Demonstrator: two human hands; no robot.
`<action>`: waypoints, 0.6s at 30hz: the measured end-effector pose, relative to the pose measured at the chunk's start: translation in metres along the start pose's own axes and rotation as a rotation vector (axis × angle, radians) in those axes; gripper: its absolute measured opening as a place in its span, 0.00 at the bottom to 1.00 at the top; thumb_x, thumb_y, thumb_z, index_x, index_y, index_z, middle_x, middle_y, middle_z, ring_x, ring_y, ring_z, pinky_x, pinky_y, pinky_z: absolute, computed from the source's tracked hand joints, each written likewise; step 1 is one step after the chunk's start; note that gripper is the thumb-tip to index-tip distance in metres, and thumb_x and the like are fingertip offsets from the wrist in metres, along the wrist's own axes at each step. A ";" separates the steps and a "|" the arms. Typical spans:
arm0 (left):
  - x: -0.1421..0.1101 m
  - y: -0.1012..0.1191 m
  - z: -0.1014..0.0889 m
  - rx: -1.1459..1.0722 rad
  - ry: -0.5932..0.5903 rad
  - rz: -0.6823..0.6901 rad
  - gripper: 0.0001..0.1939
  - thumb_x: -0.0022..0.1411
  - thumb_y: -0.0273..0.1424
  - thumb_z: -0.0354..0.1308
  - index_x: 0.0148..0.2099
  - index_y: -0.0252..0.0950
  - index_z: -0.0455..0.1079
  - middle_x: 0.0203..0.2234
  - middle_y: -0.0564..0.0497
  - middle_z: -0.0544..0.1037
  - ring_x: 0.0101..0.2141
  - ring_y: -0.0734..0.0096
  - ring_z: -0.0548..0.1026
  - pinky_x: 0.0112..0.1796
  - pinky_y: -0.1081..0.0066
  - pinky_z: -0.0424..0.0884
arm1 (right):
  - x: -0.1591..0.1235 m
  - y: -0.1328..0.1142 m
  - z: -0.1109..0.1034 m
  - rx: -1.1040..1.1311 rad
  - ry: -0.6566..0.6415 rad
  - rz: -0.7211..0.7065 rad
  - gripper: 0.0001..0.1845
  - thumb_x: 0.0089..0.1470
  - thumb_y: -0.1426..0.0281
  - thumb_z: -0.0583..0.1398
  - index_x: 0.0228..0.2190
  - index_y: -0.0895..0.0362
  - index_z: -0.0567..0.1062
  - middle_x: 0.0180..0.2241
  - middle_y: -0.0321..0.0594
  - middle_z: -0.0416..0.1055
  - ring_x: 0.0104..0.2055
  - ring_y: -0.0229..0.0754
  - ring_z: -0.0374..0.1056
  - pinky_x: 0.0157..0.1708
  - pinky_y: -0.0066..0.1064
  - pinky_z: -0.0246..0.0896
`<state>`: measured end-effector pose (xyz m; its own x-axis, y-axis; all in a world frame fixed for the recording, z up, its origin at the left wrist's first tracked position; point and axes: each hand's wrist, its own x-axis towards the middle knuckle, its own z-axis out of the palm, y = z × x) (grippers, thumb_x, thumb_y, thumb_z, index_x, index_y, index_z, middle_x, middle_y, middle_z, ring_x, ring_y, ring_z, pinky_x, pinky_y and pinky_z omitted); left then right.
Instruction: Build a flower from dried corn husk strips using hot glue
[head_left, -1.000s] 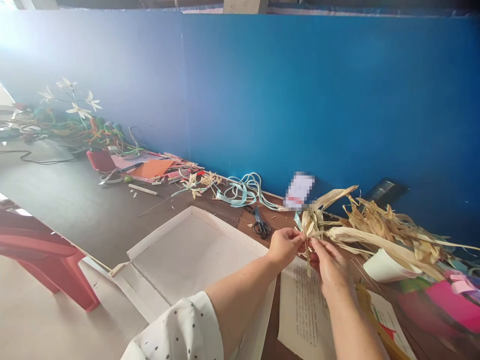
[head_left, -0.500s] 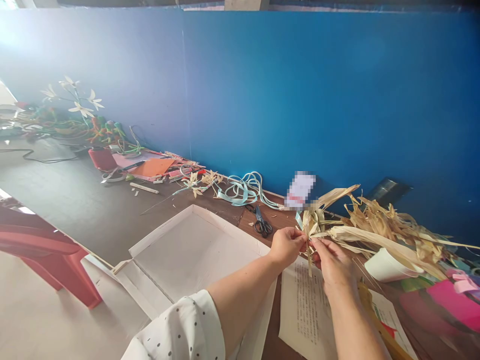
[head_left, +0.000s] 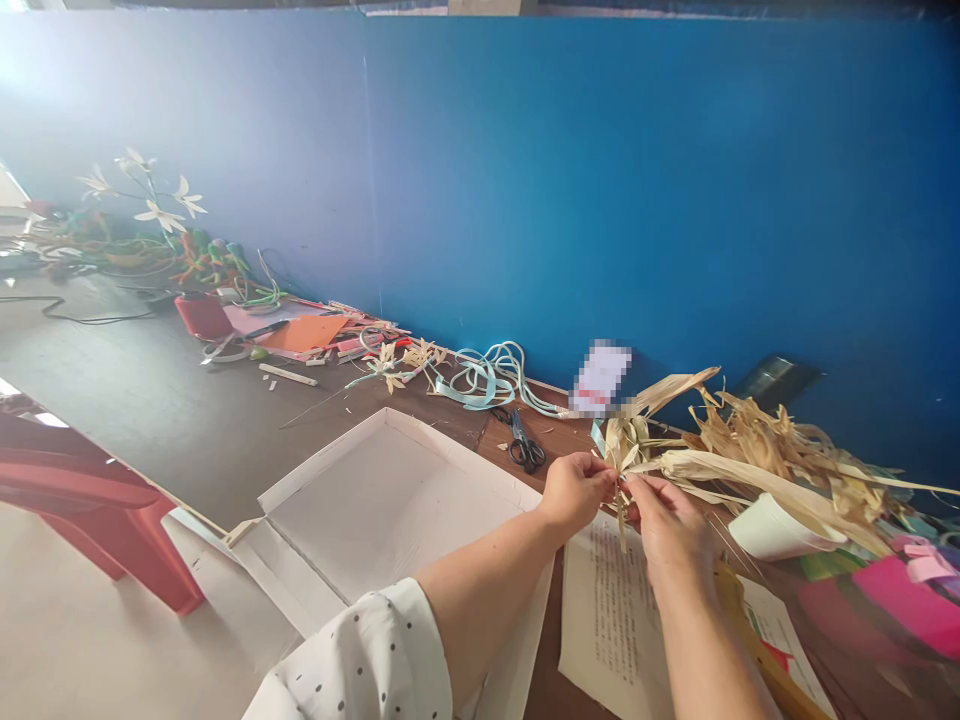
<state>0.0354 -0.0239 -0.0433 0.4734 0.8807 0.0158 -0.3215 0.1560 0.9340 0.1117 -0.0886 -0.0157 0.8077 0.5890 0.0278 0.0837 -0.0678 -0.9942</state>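
Observation:
My left hand and my right hand meet at the right of the table, fingertips pinched on a small bundle of dried corn husk strips. One narrow strip hangs down between the hands, and a bit of light blue ribbon shows behind the left fingers. Exactly what lies between the fingertips is too small to make out. Scissors with black handles lie just left of my left hand. Beyond the right hand rests a pile of dry corn husks, with a white cup on its side in front.
A shallow white box lid lies to the left, and a printed sheet under my forearms. Light blue cord and husk flowers lie along the blue wall. A red plastic chair stands at lower left.
Both hands keep their pinch on the husk bundle in nearly the same place. Only slight finger movement shows, and the view has shifted a little.

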 end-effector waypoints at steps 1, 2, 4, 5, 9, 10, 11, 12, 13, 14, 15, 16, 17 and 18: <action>0.000 0.000 0.000 0.003 0.000 -0.002 0.07 0.52 0.31 0.60 0.29 0.31 0.69 0.20 0.54 0.71 0.21 0.79 0.67 0.27 0.76 0.67 | 0.000 0.001 0.000 -0.006 0.002 -0.003 0.16 0.35 0.59 0.67 0.29 0.54 0.76 0.24 0.35 0.71 0.22 0.35 0.59 0.21 0.25 0.56; -0.001 0.001 0.000 0.006 0.000 -0.002 0.07 0.52 0.31 0.60 0.29 0.31 0.69 0.20 0.54 0.71 0.21 0.79 0.68 0.27 0.76 0.67 | 0.001 0.002 0.000 -0.010 0.003 -0.005 0.16 0.35 0.59 0.66 0.29 0.54 0.76 0.24 0.35 0.71 0.22 0.35 0.59 0.20 0.25 0.55; -0.001 0.001 0.000 0.004 -0.003 -0.001 0.07 0.51 0.31 0.60 0.29 0.31 0.69 0.20 0.54 0.71 0.22 0.79 0.68 0.28 0.75 0.68 | 0.001 0.003 0.000 -0.011 0.001 -0.012 0.16 0.36 0.59 0.66 0.29 0.54 0.76 0.24 0.35 0.71 0.22 0.35 0.59 0.20 0.25 0.55; -0.002 0.002 0.000 0.002 -0.004 0.001 0.07 0.51 0.31 0.60 0.28 0.31 0.69 0.20 0.54 0.71 0.22 0.79 0.68 0.28 0.75 0.68 | 0.001 0.003 0.000 -0.010 0.000 -0.016 0.17 0.36 0.59 0.66 0.29 0.54 0.76 0.24 0.35 0.71 0.22 0.35 0.59 0.20 0.25 0.55; -0.002 0.003 0.000 -0.005 -0.007 -0.004 0.08 0.51 0.32 0.61 0.28 0.31 0.69 0.20 0.54 0.71 0.21 0.79 0.68 0.28 0.75 0.68 | -0.001 0.002 0.001 -0.023 0.003 -0.031 0.18 0.37 0.58 0.66 0.30 0.55 0.76 0.25 0.36 0.71 0.22 0.35 0.60 0.21 0.25 0.56; -0.002 0.004 0.000 -0.003 -0.006 -0.007 0.09 0.51 0.33 0.61 0.28 0.31 0.69 0.20 0.54 0.71 0.21 0.79 0.68 0.28 0.75 0.68 | -0.001 0.002 0.001 -0.030 0.004 -0.031 0.18 0.37 0.58 0.66 0.30 0.55 0.76 0.25 0.36 0.72 0.22 0.35 0.60 0.21 0.25 0.56; -0.002 0.004 0.000 0.003 -0.005 -0.009 0.10 0.51 0.34 0.61 0.28 0.31 0.69 0.20 0.54 0.71 0.21 0.79 0.68 0.28 0.75 0.68 | -0.002 0.001 0.001 -0.038 0.004 -0.031 0.18 0.37 0.57 0.66 0.30 0.55 0.76 0.26 0.37 0.72 0.22 0.35 0.60 0.21 0.26 0.56; -0.002 0.004 0.000 0.013 -0.005 -0.007 0.10 0.51 0.34 0.61 0.28 0.31 0.70 0.19 0.54 0.71 0.21 0.79 0.68 0.28 0.75 0.68 | -0.002 0.001 0.001 -0.043 0.004 -0.031 0.18 0.37 0.57 0.66 0.31 0.55 0.76 0.26 0.37 0.72 0.22 0.35 0.60 0.21 0.26 0.57; -0.001 0.003 0.000 0.024 -0.004 -0.003 0.10 0.51 0.34 0.61 0.29 0.31 0.70 0.19 0.54 0.71 0.21 0.79 0.68 0.28 0.75 0.68 | -0.003 0.001 0.000 -0.046 0.003 -0.031 0.19 0.37 0.57 0.66 0.31 0.55 0.77 0.27 0.37 0.73 0.22 0.35 0.60 0.21 0.26 0.57; -0.001 0.003 0.000 0.033 -0.003 0.002 0.10 0.52 0.34 0.61 0.29 0.31 0.70 0.20 0.53 0.71 0.21 0.79 0.68 0.28 0.76 0.68 | -0.003 0.001 0.000 -0.049 0.002 -0.033 0.19 0.37 0.57 0.66 0.31 0.55 0.77 0.27 0.37 0.73 0.23 0.36 0.60 0.21 0.26 0.57; -0.001 0.002 0.000 0.039 -0.003 0.006 0.10 0.52 0.34 0.61 0.29 0.31 0.70 0.20 0.53 0.71 0.21 0.79 0.68 0.28 0.76 0.68 | -0.003 0.001 0.000 -0.052 -0.001 -0.036 0.19 0.37 0.57 0.66 0.31 0.55 0.77 0.27 0.37 0.73 0.23 0.36 0.61 0.21 0.26 0.57; -0.001 0.002 0.000 0.044 -0.004 0.008 0.09 0.52 0.33 0.60 0.30 0.30 0.70 0.20 0.53 0.72 0.22 0.79 0.68 0.27 0.76 0.67 | -0.003 0.002 -0.001 -0.055 -0.002 -0.042 0.19 0.37 0.56 0.66 0.31 0.55 0.77 0.27 0.37 0.73 0.23 0.36 0.61 0.22 0.27 0.58; -0.001 0.002 0.000 0.048 -0.003 0.007 0.09 0.52 0.33 0.60 0.30 0.31 0.70 0.21 0.53 0.72 0.22 0.79 0.68 0.27 0.76 0.67 | -0.003 0.002 -0.001 -0.057 -0.008 -0.050 0.19 0.38 0.56 0.66 0.32 0.55 0.77 0.27 0.37 0.73 0.23 0.37 0.61 0.22 0.27 0.58; -0.001 0.001 -0.001 0.056 -0.001 0.003 0.09 0.52 0.33 0.60 0.30 0.31 0.70 0.21 0.53 0.72 0.22 0.79 0.68 0.27 0.77 0.67 | -0.002 0.003 -0.001 -0.060 -0.014 -0.057 0.20 0.38 0.56 0.65 0.32 0.55 0.77 0.27 0.38 0.73 0.23 0.37 0.61 0.22 0.27 0.58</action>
<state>0.0341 -0.0242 -0.0421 0.4732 0.8808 0.0193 -0.2767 0.1278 0.9524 0.1111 -0.0909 -0.0190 0.7925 0.6042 0.0824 0.1647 -0.0819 -0.9829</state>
